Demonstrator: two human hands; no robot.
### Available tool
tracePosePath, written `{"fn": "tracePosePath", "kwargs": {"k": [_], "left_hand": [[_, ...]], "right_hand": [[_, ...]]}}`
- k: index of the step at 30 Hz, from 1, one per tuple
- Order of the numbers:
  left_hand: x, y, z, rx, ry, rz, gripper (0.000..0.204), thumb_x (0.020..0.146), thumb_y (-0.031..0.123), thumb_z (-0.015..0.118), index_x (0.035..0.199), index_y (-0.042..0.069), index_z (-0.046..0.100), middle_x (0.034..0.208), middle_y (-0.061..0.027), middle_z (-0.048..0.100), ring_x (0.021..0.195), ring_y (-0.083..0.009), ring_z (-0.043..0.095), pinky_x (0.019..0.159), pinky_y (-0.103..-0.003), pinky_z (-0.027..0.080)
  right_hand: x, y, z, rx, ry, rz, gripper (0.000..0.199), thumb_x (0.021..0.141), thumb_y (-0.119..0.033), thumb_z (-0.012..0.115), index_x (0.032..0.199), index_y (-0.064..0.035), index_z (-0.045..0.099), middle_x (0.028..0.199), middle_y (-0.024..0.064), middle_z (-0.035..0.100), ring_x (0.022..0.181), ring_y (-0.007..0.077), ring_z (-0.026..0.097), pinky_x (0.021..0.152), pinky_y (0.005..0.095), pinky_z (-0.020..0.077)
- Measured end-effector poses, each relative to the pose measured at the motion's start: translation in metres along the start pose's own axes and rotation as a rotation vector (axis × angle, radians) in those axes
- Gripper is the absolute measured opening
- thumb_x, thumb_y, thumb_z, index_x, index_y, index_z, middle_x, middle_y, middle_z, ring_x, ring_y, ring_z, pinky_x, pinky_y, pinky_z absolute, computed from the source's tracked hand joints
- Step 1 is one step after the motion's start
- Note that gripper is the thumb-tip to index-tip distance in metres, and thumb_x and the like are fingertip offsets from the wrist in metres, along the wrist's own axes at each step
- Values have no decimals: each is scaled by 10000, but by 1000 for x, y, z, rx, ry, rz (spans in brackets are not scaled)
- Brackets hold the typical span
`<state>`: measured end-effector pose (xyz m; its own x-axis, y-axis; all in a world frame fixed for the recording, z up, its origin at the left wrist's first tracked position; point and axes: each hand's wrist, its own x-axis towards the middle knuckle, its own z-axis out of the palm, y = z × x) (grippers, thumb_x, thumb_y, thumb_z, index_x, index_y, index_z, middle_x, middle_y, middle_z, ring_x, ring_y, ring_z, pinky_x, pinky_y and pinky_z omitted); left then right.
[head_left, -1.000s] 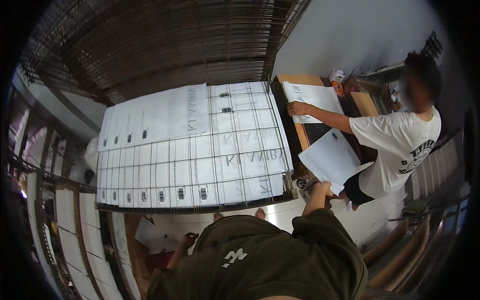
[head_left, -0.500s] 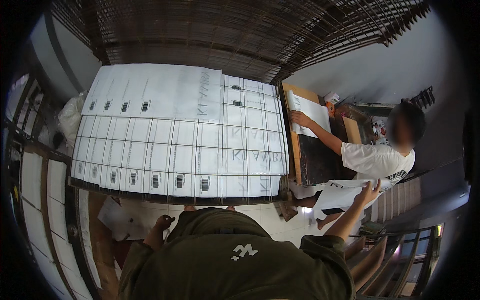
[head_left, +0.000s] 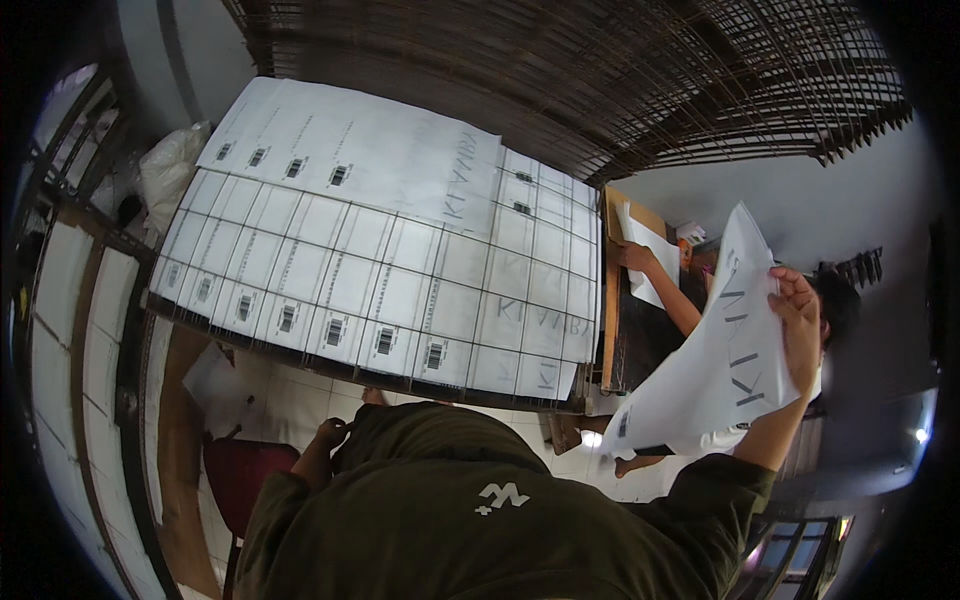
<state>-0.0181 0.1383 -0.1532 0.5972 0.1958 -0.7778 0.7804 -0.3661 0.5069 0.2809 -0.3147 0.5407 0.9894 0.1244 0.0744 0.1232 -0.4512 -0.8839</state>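
Observation:
My right hand (head_left: 797,310) is raised at the right, its fingers pinching the upper edge of a white printed sheet (head_left: 690,370). The sheet hangs curved, with large dark lettering and a small printed block near its lower corner. My left hand (head_left: 332,434) is low beside my waist, fingers curled and nothing visible in them. In front of me, a wire-grid rack (head_left: 300,345) bears rows of similar white sheets with barcodes. One whole sheet (head_left: 400,150) lies on top along the far side.
At the right, a co-worker's hand (head_left: 634,257) rests by a white sheet (head_left: 652,262) on a dark table with a wooden board (head_left: 612,330). More wire racks (head_left: 560,80) rise above. A red chair (head_left: 240,480) and stacked racks (head_left: 95,350) stand at left.
My right hand has lifted up and away from me, bringing the sheet up into fuller view, now partly covering the co-worker. The view has tilted. My left hand stays by my waist.

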Motion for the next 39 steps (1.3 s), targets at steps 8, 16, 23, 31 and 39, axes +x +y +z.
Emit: {"fn": "tracePosePath", "kwargs": {"k": [8,16,23,31,39], "left_hand": [[-12,-23,41,-121,71,-108,602,668,537,637,965,13,618,907,-224,620,911,-330,594,815,-384,452],[-45,-19,99,-84,165,-9,578,677,539,634,965,38,625,942,-211,615,929,-305,588,814,-353,456],[-116,27,133,-230,245,-251,598,702,543,597,1035,45,606,1039,-207,589,1020,-319,545,876,-368,427],[-212,-1,193,-380,332,-516,623,695,556,597,1078,65,590,1104,-198,562,1059,-322,520,902,-378,412],[-261,7,244,-383,284,-563,613,692,549,618,1084,79,584,1114,-187,559,1065,-308,517,897,-365,413]], "right_hand": [[31,-61,69,-254,-789,-193,637,543,115,402,1171,56,496,1134,138,529,1047,187,501,865,254,385],[92,-35,79,93,-609,-339,589,620,81,459,1209,50,456,1213,133,497,1019,161,517,882,257,393],[188,197,152,572,-258,-285,582,684,122,437,1252,-4,433,1186,58,504,683,39,488,539,153,363],[228,347,273,606,-103,109,588,704,86,445,1280,-22,396,1211,86,494,641,93,498,533,206,397],[254,361,282,537,-162,120,647,694,57,450,1319,-76,342,868,105,557,575,120,484,495,244,406]]}}
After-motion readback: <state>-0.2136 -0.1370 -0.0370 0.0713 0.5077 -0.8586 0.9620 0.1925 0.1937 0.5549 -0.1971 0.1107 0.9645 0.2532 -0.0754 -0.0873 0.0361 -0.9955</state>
